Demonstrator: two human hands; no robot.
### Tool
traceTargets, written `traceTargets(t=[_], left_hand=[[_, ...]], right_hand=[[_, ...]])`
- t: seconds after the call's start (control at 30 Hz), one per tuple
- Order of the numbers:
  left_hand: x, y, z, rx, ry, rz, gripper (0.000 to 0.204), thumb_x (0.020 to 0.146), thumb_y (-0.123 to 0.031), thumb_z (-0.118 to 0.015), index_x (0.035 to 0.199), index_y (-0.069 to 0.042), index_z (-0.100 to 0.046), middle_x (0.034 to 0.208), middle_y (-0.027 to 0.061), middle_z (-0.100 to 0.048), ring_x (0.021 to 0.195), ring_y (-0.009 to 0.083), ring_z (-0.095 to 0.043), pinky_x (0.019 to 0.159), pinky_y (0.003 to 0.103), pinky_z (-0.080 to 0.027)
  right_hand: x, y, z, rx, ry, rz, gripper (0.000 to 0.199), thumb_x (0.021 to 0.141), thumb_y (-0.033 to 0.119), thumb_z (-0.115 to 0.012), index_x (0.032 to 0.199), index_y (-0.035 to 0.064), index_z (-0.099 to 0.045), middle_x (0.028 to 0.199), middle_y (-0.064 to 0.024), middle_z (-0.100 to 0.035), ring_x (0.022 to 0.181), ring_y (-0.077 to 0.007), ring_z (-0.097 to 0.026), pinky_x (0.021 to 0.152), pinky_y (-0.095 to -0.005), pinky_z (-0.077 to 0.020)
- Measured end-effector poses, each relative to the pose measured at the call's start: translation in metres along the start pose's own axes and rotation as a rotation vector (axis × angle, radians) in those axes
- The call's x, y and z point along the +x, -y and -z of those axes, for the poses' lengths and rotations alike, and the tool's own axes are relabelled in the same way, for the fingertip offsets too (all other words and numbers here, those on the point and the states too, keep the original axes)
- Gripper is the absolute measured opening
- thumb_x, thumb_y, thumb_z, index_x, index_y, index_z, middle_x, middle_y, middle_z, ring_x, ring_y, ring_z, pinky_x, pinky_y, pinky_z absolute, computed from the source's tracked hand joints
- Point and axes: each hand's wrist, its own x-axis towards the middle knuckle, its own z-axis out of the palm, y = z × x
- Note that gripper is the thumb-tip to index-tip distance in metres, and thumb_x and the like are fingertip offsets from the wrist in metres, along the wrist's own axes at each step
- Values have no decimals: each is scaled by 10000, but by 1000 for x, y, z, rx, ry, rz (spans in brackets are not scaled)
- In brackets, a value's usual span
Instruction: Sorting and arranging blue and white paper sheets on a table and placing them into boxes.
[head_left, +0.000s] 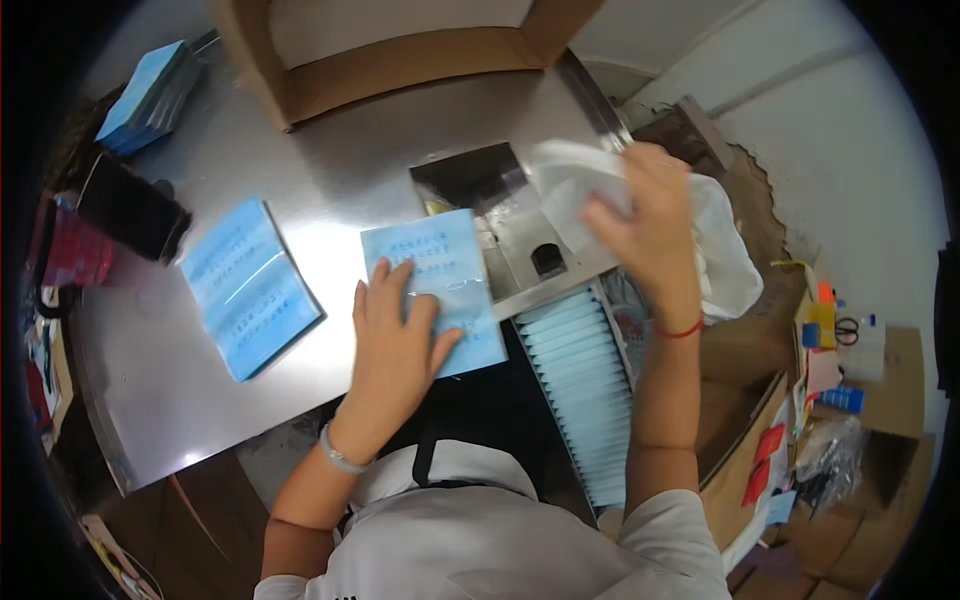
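Two bare hands are well apart. The left hand, fingers spread, lies flat on a glossy, rectangular blue packet at the front of a smooth, shiny metal table. The right hand, blurred, is at limp, wrinkled white material; whether its fingers grip it, I cannot tell. Left of the packet lies a similar blue rectangle; behind stands a stiff brown cardboard box.

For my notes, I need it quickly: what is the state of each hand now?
Left hand: open, resting on a blue packet.
Right hand: blurred, against white material; whether it grips cannot be told.
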Motion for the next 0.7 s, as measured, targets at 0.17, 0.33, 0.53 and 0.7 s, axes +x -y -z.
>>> traceTargets(t=[0.17,0.33,0.53,0.7], left_hand=[[-3,5,14,-62,62,-11,353,845,-136,-682,1154,-3,-574,1439,257,-427,1366,452,-374,1136,506,-306],[-5,19,28,44,74,-136,448,748,-68,-651,1182,23,-593,1389,256,-483,1312,444,-440,1066,493,-383],[-8,35,21,161,10,-118,490,648,-49,-762,1097,36,-584,1407,237,-457,1168,397,-482,1003,481,-384],[-6,16,15,24,-71,-61,327,727,-27,-730,1004,-63,-561,1468,191,-418,1302,439,-404,1070,547,-323]], right_hand=[[15,69,-63,202,459,109,281,680,226,-701,886,35,-697,898,-135,-641,818,-321,-606,746,-412,-491],[-11,85,-53,277,283,-216,205,757,177,-726,927,62,-711,927,-113,-699,834,-299,-658,714,-403,-529],[-84,122,-83,316,144,158,342,830,94,-616,1150,164,-716,1306,-97,-585,1195,-320,-539,1079,-623,-316],[-39,111,-106,346,198,75,244,793,37,-602,1024,27,-681,1158,-142,-613,1062,-333,-564,1039,-587,-361]])
